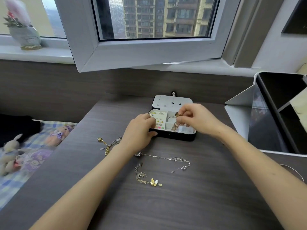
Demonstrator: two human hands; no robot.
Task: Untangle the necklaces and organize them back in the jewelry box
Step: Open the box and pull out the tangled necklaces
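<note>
pinching a gold necklace [175, 126] between the fingers [186, 113] of the right hand [197, 118], right above the right-side compartments of the open jewelry box [174, 137] toward the far edge of the desk [216, 188]. hanging with long axis straight down, lower end just inside the box; probably only a short lowering to go. steadying the box's near-left corner with the left hand [141, 128], fingers curled over the rim. fine limp chain, small gold pendants. nearer the front edge: silver necklace [166, 158], butterfly necklace [154, 181], gold tangle [106, 145] beside the left wrist.
</note>
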